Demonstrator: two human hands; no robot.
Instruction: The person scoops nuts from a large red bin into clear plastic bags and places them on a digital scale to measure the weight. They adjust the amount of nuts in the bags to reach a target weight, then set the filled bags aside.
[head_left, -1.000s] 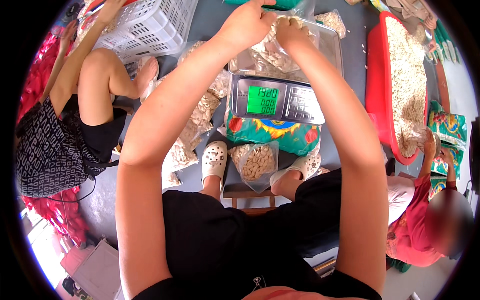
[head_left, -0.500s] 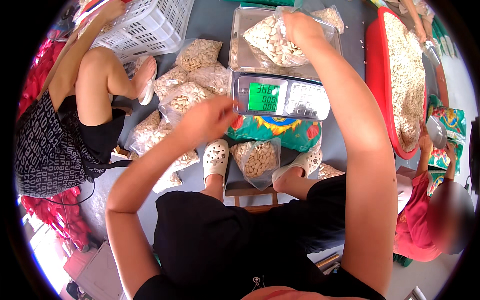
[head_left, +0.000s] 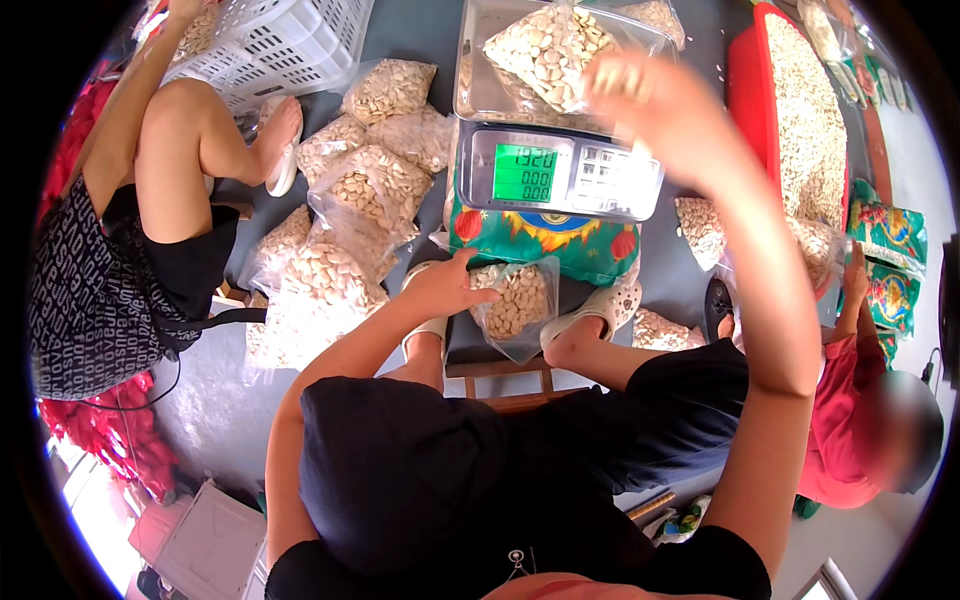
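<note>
A clear bag of large pale seeds, like pumpkin seeds (head_left: pixel 545 55), lies on the steel pan (head_left: pixel 468 90) of a digital scale (head_left: pixel 480 180). My right hand (head_left: pixel 635 100) is blurred just right of this bag. Its fingers look curled round a few pale seeds. My left hand (head_left: pixel 445 285) is lower down, fingers apart and holding nothing visible. It is beside a small filled bag (head_left: pixel 517 302) that sits between my shoes. Under the scale's front edge is a green printed sack (head_left: pixel 545 245).
Several filled seed bags (head_left: pixel 330 285) are heaped on the left, near a seated person's leg (head_left: pixel 205 140) and a white crate (head_left: pixel 290 45). A red tub (head_left: pixel 755 95) of seeds stands right. Beside it another person in red (head_left: pixel 840 420) reaches toward a filled bag (head_left: pixel 815 245).
My right hand has let go of the bag on the scale and drawn back toward the right. My left hand has dropped from the scale's left side. The scale's reading has changed.
</note>
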